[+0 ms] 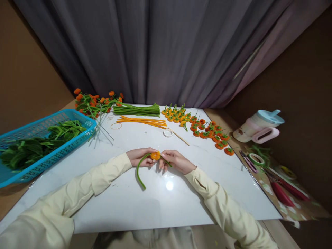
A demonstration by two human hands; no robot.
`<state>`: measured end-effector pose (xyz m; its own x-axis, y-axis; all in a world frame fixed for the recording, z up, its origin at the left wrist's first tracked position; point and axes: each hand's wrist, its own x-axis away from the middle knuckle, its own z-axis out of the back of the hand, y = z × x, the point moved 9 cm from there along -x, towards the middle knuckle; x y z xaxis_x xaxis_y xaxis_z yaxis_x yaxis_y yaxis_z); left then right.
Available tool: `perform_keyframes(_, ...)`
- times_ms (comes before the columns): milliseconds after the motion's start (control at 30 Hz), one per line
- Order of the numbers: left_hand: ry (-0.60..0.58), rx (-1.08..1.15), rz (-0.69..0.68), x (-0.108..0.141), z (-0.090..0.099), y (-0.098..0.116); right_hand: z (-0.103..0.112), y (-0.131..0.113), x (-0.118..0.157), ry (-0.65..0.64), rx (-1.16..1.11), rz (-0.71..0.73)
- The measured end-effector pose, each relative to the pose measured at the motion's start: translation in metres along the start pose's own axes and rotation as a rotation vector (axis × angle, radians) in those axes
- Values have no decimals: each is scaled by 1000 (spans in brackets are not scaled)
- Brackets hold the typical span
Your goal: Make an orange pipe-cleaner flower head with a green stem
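Observation:
Above the middle of the white tabletop, a small yellow-orange pipe-cleaner flower (pixel 155 155) sits between my two hands. My left hand (pixel 140 157) is closed on the flower from its left side. A green pipe cleaner (pixel 139 174) curves down from these fingers and hangs toward the table. My right hand (pixel 178 161) pinches at the flower's right edge, where a short green end (pixel 167 162) sticks out past the fingers. The fingertips partly cover how the green piece joins the flower.
Beyond my hands lie green pipe cleaners (pixel 137 110), orange ones (pixel 142 121), a tape roll (pixel 168 132) and a thin stick (pixel 178 136). Yellow (pixel 176 116) and orange flower heads (pixel 211 130) spread right. A blue basket (pixel 59 147) holds leaves. Pliers (pixel 282 193) and a cup (pixel 256 126) stand right.

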<state>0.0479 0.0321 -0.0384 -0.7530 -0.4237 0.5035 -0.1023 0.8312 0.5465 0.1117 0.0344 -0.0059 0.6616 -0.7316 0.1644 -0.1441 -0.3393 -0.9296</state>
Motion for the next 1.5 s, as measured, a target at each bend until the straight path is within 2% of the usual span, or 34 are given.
perform_keyframes(233,-34,-27,-6,0,-2,0,-2,5,2,-64,-56,-61)
perform_keyframes(633,-129,-154,-84,3,-5,3,10,0,0,43,-29,-18)
perform_keyframes(833,78,80,-333,3,25,35,29,-5,-1,166,-113,71)
perform_keyframes(967,63,-56,-389,2,15,34,34,-8,-1,224,-146,132)
perform_keyframes(1100,144,-231,-523,3,6,36,20,-7,-3,171,-68,134)
perform_keyframes(1233,223,-251,-571,4,7,37,5,-4,-4,96,83,94)
perform_keyframes(1400,394,-280,-658,17,13,45,0,-2,-1,27,132,22)
perform_keyframes(1500,398,-307,-667,21,8,45,-2,0,0,8,162,2)
